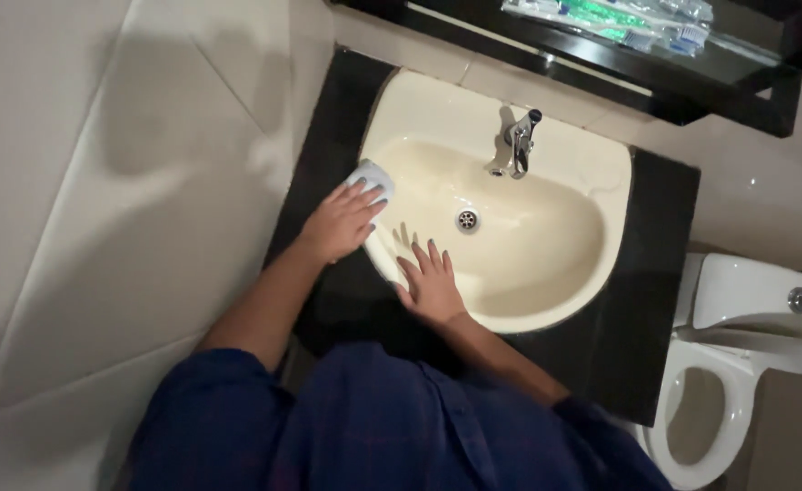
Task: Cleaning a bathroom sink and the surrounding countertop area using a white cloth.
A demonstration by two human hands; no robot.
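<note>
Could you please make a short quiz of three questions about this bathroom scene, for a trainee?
1. True or false: the left hand presses a pale cloth on the rim of the sink.
2. Where does the right hand rest? A) on the tap B) flat on the near rim of the sink C) on the toilet
3. What stands to the right of the black counter?

Key
1. True
2. B
3. A white toilet with its lid raised.

head view, steeply downward, close above sink [592, 195]
</note>
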